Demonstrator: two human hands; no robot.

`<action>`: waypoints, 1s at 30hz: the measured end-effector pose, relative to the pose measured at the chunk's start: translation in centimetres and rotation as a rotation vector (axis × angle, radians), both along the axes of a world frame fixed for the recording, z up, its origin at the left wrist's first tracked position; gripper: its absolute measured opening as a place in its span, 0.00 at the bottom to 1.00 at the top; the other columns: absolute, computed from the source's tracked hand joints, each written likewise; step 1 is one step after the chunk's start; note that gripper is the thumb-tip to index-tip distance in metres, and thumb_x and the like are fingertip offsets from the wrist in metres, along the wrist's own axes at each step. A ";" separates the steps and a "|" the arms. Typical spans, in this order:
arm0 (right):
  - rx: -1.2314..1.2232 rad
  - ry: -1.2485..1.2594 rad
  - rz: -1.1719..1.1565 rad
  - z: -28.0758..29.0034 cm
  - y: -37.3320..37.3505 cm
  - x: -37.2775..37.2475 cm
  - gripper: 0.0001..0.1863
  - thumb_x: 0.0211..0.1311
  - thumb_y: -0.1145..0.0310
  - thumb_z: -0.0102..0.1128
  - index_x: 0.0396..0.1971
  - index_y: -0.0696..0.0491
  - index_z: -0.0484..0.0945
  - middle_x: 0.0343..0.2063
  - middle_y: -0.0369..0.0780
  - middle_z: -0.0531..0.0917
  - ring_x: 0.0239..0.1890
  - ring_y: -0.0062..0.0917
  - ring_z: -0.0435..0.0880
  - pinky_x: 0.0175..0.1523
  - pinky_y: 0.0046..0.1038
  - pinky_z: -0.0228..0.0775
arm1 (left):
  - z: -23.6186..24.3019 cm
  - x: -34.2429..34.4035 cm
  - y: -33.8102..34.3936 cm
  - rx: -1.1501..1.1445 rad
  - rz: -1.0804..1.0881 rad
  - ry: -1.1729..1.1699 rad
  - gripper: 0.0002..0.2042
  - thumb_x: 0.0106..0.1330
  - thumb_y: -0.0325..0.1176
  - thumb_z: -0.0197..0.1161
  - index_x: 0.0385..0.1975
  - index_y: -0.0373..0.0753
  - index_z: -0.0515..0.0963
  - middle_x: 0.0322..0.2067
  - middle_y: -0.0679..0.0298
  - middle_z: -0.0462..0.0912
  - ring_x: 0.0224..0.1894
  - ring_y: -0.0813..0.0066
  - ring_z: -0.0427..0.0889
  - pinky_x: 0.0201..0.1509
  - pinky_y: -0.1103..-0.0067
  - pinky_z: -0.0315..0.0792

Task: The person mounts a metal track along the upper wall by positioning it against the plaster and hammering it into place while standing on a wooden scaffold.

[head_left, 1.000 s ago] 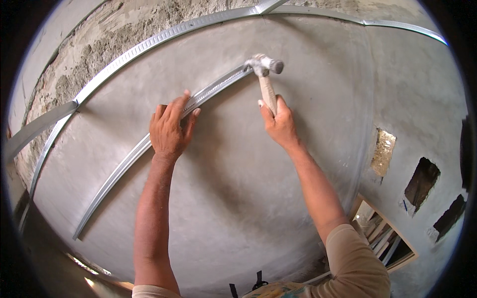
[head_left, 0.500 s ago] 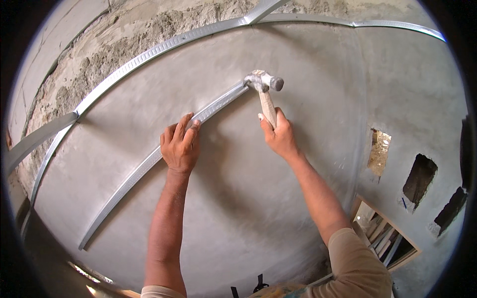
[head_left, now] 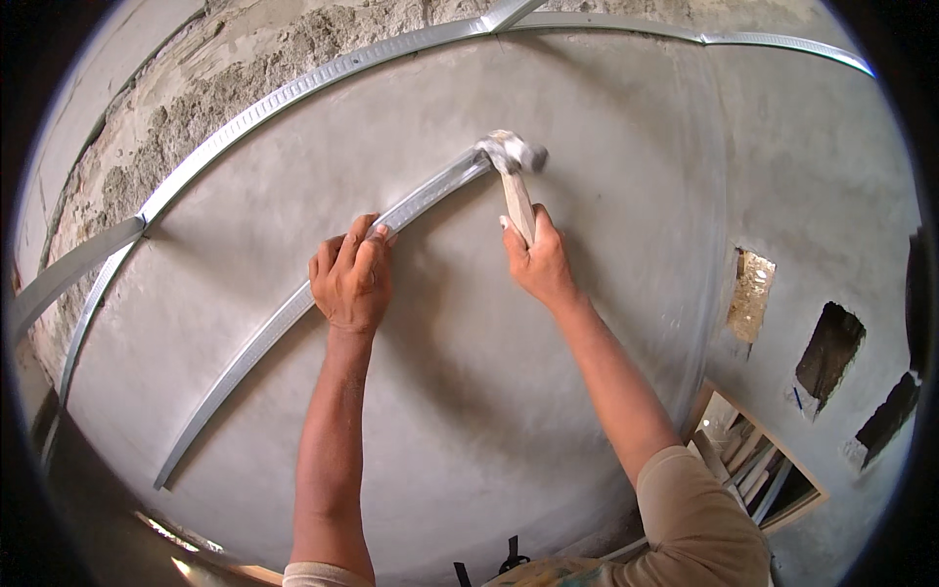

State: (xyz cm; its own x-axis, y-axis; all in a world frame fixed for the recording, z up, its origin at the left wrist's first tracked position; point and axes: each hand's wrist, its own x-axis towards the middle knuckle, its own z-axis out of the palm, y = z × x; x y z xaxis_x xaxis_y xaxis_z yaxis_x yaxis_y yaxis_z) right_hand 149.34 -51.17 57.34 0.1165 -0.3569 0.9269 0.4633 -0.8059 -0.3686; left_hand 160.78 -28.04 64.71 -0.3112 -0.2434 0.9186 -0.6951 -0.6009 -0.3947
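A long, thin galvanized metal channel (head_left: 256, 344) slants up from lower left to the middle of the grey plastered wall (head_left: 577, 411). My left hand (head_left: 350, 274) grips the channel past its midpoint, fingers over the upper edge and thumb on its face. In my right hand (head_left: 540, 256) is a claw hammer (head_left: 518, 201), held by its pale wooden handle. The claw end of the hammer head meets the upper right end of the channel; whether it is hooked into the metal I cannot make out. The striking face points right and is slightly blurred.
Another metal track (head_left: 323, 73) runs along the wall's upper edge below rough broken plaster (head_left: 220, 117), with a strip (head_left: 73, 264) branching off at left. To the right are rectangular wall cutouts (head_left: 829, 354) and a framed opening (head_left: 753, 465) holding lengths of material.
The hammer head has shifted slightly up and left, with my right hand following. My left hand keeps its grip on the channel, and the view has moved a little.
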 end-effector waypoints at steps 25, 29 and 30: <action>-0.096 -0.092 -0.021 -0.1 2.3 -0.6 0.13 0.69 0.67 0.64 0.37 0.60 0.70 0.21 0.45 0.81 0.23 0.42 0.85 0.28 0.40 0.76 | 2.9 -2.2 -4.1 0.074 -0.037 0.196 0.17 0.59 0.41 0.75 0.47 0.49 0.84 0.41 0.73 0.82 0.45 0.71 0.80 0.45 0.71 0.72; -0.245 -0.282 -0.064 -0.2 4.7 0.4 0.14 0.69 0.67 0.64 0.38 0.61 0.71 0.21 0.46 0.82 0.23 0.40 0.86 0.29 0.39 0.78 | 2.8 -1.6 -4.0 0.074 -0.036 0.166 0.17 0.58 0.42 0.75 0.46 0.48 0.85 0.42 0.73 0.83 0.45 0.70 0.80 0.45 0.71 0.73; -0.205 -0.207 -0.025 -0.3 4.6 1.1 0.13 0.69 0.67 0.64 0.39 0.61 0.71 0.21 0.46 0.82 0.22 0.40 0.86 0.29 0.39 0.78 | 2.7 -1.4 -4.0 0.078 -0.034 0.162 0.17 0.58 0.42 0.75 0.46 0.47 0.85 0.42 0.73 0.83 0.45 0.70 0.81 0.45 0.71 0.73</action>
